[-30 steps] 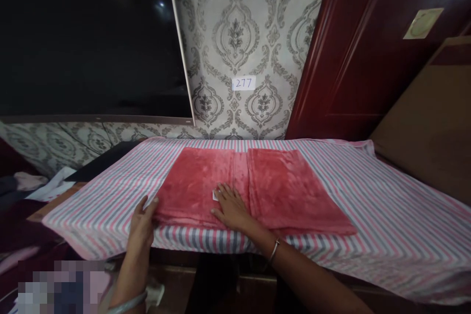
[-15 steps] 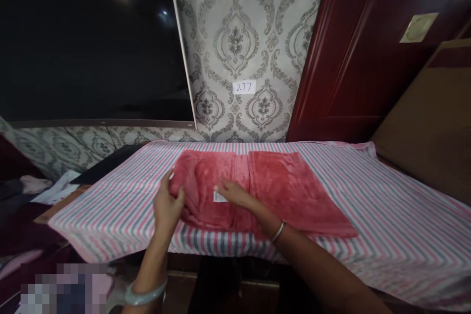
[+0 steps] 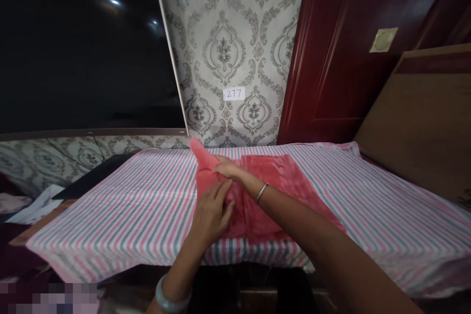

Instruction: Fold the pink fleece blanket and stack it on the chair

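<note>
A plush red cloth (image 3: pixel 290 181), towel-like or blanket-like, lies folded on the striped tablecloth. Its right half is flat, while the left part is lifted and bent over to the right, showing a lighter pink side with one corner poking up at the far edge. My right hand (image 3: pixel 228 169) reaches across and grips the far part of that lifted flap. Nearer the front, my left hand (image 3: pixel 211 213) has its fingers curled over the flap's left portion. The white tag seen earlier is hidden now.
The striped tablecloth (image 3: pixel 147 211) covers the table and hangs over its front edge. A dark television screen (image 3: pixel 84 59) fills the wall at left. Right of the table stands a large cardboard box (image 3: pixel 423 127). Clothes-like items lie low at left.
The cloth's left part has been raised and folded toward the middle. My left hand moved right with it, and my right hand went from the tag area to the flap's far part.
</note>
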Available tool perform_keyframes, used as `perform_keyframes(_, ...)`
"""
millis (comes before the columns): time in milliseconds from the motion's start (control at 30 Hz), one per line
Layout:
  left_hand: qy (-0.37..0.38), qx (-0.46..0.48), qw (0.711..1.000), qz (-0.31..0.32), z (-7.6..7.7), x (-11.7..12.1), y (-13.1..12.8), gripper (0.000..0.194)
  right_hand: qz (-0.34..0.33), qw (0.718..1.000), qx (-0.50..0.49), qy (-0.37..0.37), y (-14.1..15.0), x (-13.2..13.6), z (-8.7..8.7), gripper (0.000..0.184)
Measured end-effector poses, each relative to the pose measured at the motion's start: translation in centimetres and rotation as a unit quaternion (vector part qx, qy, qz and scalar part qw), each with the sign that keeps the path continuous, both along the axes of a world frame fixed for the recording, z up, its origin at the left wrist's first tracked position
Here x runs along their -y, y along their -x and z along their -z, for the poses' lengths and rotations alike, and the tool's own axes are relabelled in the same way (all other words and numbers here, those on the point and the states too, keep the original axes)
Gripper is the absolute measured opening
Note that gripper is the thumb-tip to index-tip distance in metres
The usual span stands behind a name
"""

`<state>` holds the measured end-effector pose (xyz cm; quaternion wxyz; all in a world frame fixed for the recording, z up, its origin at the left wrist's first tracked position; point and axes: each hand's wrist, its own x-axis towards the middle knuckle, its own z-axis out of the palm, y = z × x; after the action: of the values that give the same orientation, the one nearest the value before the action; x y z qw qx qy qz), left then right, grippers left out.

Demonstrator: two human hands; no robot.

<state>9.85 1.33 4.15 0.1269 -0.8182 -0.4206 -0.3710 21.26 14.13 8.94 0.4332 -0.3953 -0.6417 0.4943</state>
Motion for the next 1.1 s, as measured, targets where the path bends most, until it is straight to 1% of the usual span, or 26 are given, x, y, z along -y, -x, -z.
perform_keyframes(67, -0.014, 0.052, 0.998, 0.030, -0.6, 0.2, 0.2, 0.045, 0.023, 1.000, -0.010, -0.010, -2.6, -0.1, -0.5, 0.033)
perform_keyframes(133, -0.008, 0.120, 0.992, 0.040, -0.9, 0.1, 0.5, 0.042, 0.047, 0.998, -0.025, -0.034, -6.7, 0.1, -1.2, 0.040)
perform_keyframes(200, 0.045, 0.217, 0.974, 0.037, -0.5, -0.6, 0.6, 0.040, 0.079, 0.994, -0.028, -0.066, -11.7, 0.7, -1.3, 0.047)
perform_keyframes(233, 0.094, 0.273, 0.957, 0.032, 0.1, -1.2, 0.6, 0.042, 0.116, 0.991, -0.009, -0.065, -14.4, 1.3, -1.0, 0.049)
perform_keyframes(267, 0.157, 0.326, 0.932, 0.029, 0.9, -1.8, 0.5, 0.045, 0.142, 0.989, 0.015, -0.041, -17.0, 2.0, -0.3, 0.050)
perform_keyframes(333, 0.293, 0.413, 0.862, 0.028, 2.8, -3.2, -0.2, 0.055, 0.211, 0.976, 0.038, 0.021, -21.7, 3.9, 1.9, 0.051)
perform_keyframes(367, 0.353, 0.446, 0.822, 0.032, 3.9, -3.8, -0.7, 0.061, 0.258, 0.963, 0.050, 0.057, -23.6, 5.0, 3.3, 0.049)
perform_keyframes(400, 0.403, 0.474, 0.782, 0.042, 4.9, -4.3, -1.3, 0.065, 0.284, 0.953, 0.055, 0.090, -25.1, 6.1, 4.7, 0.046)
perform_keyframes(433, 0.442, 0.499, 0.743, 0.057, 5.8, -4.7, -2.0, 0.069, 0.283, 0.952, 0.053, 0.105, -26.3, 7.1, 6.1, 0.044)
perform_keyframes(500, 0.490, 0.545, 0.673, 0.102, 7.0, -5.2, -3.4, 0.074, 0.282, 0.950, 0.050, 0.123, -27.4, 8.7, 8.4, 0.043)
perform_keyframes(533, 0.504, 0.564, 0.642, 0.125, 7.3, -5.2, -4.0, 0.075, 0.276, 0.952, 0.037, 0.128, -27.6, 9.1, 9.1, 0.043)
perform_keyframes(600, 0.518, 0.599, 0.592, 0.148, 7.3, -5.1, -4.9, 0.076, 0.272, 0.951, -0.017, 0.150, -27.6, 9.2, 9.7, 0.044)
perform_keyframes(667, 0.523, 0.626, 0.562, 0.136, 6.9, -5.0, -5.3, 0.075, 0.269, 0.943, -0.084, 0.179, -27.2, 8.5, 9.2, 0.044)
perform_keyframes(733, 0.527, 0.640, 0.550, 0.106, 6.2, -5.0, -5.5, 0.073, 0.257, 0.942, -0.118, 0.178, -27.0, 7.7, 7.9, 0.043)
perform_keyframes(767, 0.528, 0.641, 0.549, 0.093, 5.9, -5.0, -5.5, 0.070, 0.246, 0.948, -0.123, 0.157, -27.0, 7.3, 7.2, 0.042)
perform_keyframes(833, 0.531, 0.636, 0.555, 0.074, 5.4, -5.0, -5.6, 0.065, 0.220, 0.963, -0.127, 0.092, -27.2, 6.7, 6.0, 0.043)
perform_keyframes(900, 0.531, 0.626, 0.568, 0.061, 5.1, -5.1, -5.8, 0.061, 0.203, 0.969, -0.133, 0.049, -27.8, 6.3, 5.5, 0.049)
perform_keyframes(933, 0.530, 0.620, 0.576, 0.055, 5.1, -5.2, -5.9, 0.060, 0.206, 0.968, -0.133, 0.043, -28.1, 6.2, 5.7, 0.051)
perform_keyframes(1000, 0.527, 0.610, 0.590, 0.049, 5.0, -5.2, -6.2, 0.059, 0.228, 0.964, -0.127, 0.058, -28.7, 6.3, 6.7, 0.049)
perform_keyframes(1100, 0.530, 0.604, 0.592, 0.059, 5.2, -5.1, -6.5, 0.059, 0.266, 0.954, -0.110, 0.090, -29.4, 6.5, 8.8, 0.041)
